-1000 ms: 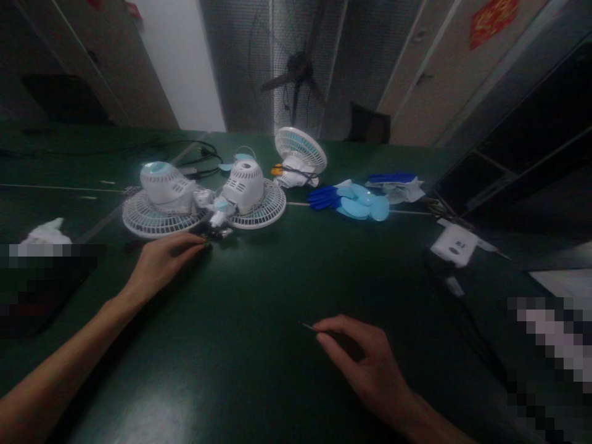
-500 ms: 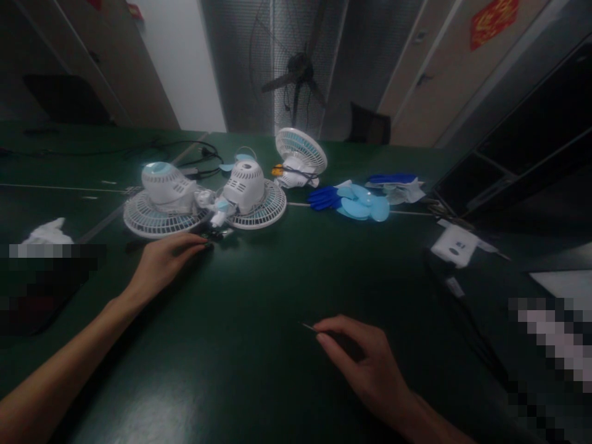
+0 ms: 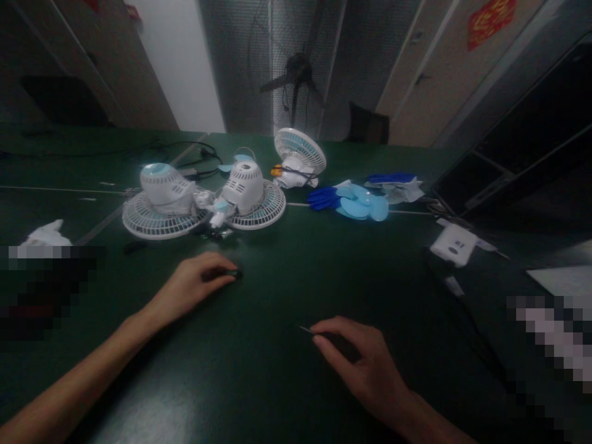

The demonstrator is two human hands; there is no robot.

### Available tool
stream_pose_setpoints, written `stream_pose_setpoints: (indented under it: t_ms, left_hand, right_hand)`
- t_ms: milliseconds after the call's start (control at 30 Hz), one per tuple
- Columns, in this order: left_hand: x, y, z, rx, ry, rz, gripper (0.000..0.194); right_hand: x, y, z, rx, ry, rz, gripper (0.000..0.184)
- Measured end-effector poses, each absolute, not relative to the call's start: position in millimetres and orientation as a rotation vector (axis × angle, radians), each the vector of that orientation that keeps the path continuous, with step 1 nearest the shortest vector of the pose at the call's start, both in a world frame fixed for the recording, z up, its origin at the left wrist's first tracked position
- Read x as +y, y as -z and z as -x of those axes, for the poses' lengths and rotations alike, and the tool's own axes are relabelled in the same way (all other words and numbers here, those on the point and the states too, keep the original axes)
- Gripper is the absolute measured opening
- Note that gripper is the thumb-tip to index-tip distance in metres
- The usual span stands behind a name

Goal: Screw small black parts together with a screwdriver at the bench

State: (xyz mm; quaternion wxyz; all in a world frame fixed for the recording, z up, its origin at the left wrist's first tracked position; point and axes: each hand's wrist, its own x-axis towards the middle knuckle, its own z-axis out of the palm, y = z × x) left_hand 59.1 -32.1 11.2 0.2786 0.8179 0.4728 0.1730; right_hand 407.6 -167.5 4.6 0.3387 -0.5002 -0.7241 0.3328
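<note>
Left hand [image 3: 197,287] pinches a small dark part [image 3: 237,273], greenish near the fingertips, too small to make out, over the green table [image 3: 259,370], nearer than the white fans [image 3: 245,194]. Right hand [image 3: 365,357] pinches a thin, pale, pointed piece [image 3: 304,328], well apart from it.

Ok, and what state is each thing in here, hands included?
left hand, closed on small dark part
right hand, closed on thin piece
left fan, face down
middle fan, face down
rear fan, tilted, cord across it
front blue blades, loose, against blue glove
standing fan, blades apparently still
</note>
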Motion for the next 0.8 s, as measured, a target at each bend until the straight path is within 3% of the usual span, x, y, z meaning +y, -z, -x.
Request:
stream_pose_setpoints:
  t_ms: [233, 567, 800]
  left_hand:
    - [-105.4, -3.7, -152.9, 0.832, -0.413, -2.213, 0.014]
    - [-107.2, -2.5, -146.4, 0.843, -0.448, -2.192, 0.015]
    - [-110.1, 0.7, -146.5, 0.838, -0.457, -2.202, 0.014]
  right_hand:
    - [-172.7, -2.2, -403.1, -2.029, -0.753, 1.250, 0.014]
    - [-172.4, -25.3, -423.5, -1.934, -0.757, 1.449, 0.016]
    - [-193.2, -43.0, -457.0, -2.230, -1.074, 1.429, 0.035]
